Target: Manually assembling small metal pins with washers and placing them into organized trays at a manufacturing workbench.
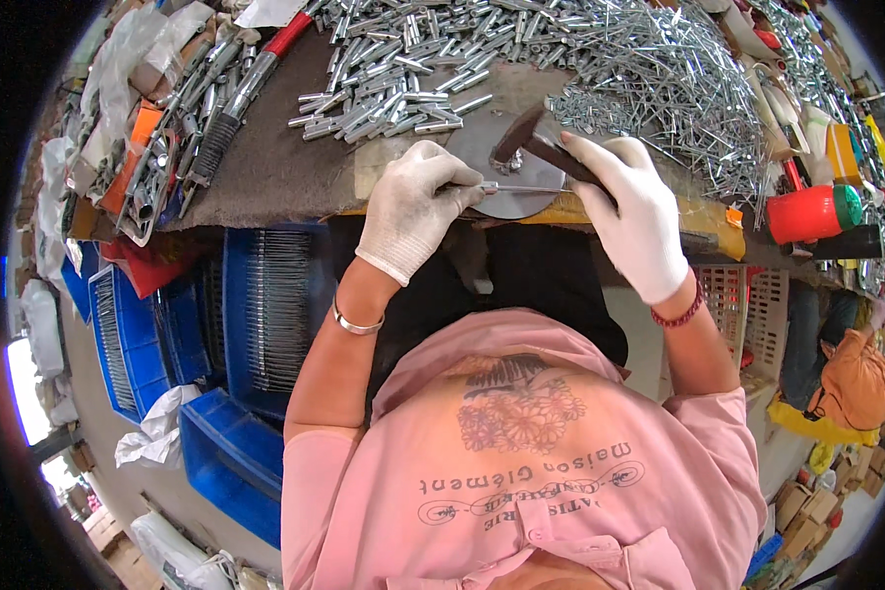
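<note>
My left hand (415, 208), in a white knit glove, pinches a short silver metal tube (490, 187) between thumb and fingertips. From the tube a thin metal rod (536, 189) runs toward my other hand. Both lie over a round grey metal plate (509, 204) at the bench's near edge. In my gloved right hand (635, 214) is a hammer (564, 162), gripped by its dark handle, its head raised just beyond the tube. Whether my right fingers also touch the rod's far end, I cannot tell.
Loose silver tubes (393, 103) and a heap of thin rods (678, 93) cover the bench's far side. Tools (221, 128) lie at left. A red-and-green container (811, 213) is at right. Blue bins (234, 462) stand below left; another person (851, 379) is at right.
</note>
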Demonstrator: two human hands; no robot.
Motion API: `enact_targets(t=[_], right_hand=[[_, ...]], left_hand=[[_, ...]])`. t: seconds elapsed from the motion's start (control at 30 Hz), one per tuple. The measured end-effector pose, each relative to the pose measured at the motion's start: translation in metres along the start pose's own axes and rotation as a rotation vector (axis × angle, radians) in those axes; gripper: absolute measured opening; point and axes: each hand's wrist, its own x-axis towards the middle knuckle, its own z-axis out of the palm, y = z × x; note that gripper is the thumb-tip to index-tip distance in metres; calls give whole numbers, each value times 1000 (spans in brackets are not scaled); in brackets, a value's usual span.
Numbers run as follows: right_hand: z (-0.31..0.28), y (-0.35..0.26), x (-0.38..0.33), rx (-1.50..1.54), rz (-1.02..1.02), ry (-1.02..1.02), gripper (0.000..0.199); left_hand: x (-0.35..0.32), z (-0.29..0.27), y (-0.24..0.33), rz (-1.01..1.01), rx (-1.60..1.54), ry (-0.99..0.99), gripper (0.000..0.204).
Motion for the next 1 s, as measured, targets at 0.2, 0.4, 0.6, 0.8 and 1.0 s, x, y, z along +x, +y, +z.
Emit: enact_targets(t=[0.2,0.4,0.6,0.8,1.0], right_hand=[[12,-13,-28,-96,-100,-135,51],[10,-6,-10,190,37,-68,48],[13,1,1,-243,-172,10,32],[27,-23,-29,132,158,-266,17],[40,-29,-37,721,561,-528,18]], left_hand=[[1,-1,-1,22,13,-17,13],[0,-6,1,-21,-46,-49,11],[-5,-3,-5,-76,-127,-38,14],[-16,5,3,19,-19,115,21],[-52,25,26,-332,-109,189,44]])
